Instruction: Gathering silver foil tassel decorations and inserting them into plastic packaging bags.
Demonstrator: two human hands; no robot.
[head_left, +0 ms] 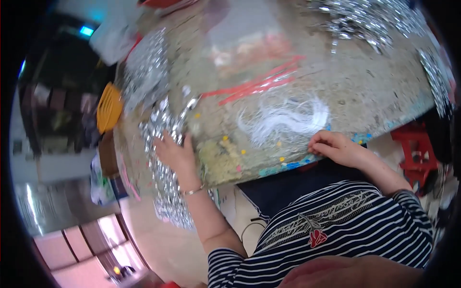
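My left hand (174, 152) lies with its fingers spread on a bundle of shiny silver tinsel strands (173, 197). That bundle runs over the table's left part and hangs down past its near edge. At the near edge on the right, my right hand (337, 148) has its fingers curled and thumb pressed in; whether anything is between them is hidden. Just beyond it, a loose curved bundle of fine white strands (288, 120) rests on the table (355, 96). Several thin red strips (254, 86) lie beyond the white bundle.
More silver tinsel (370, 21) is heaped at the far right, with another bunch (434, 81) over the right edge. A silvery sheet-like pile (146, 72) and a yellow slotted basket (109, 108) are at the left. A red stool (417, 156) stands below the table's right side.
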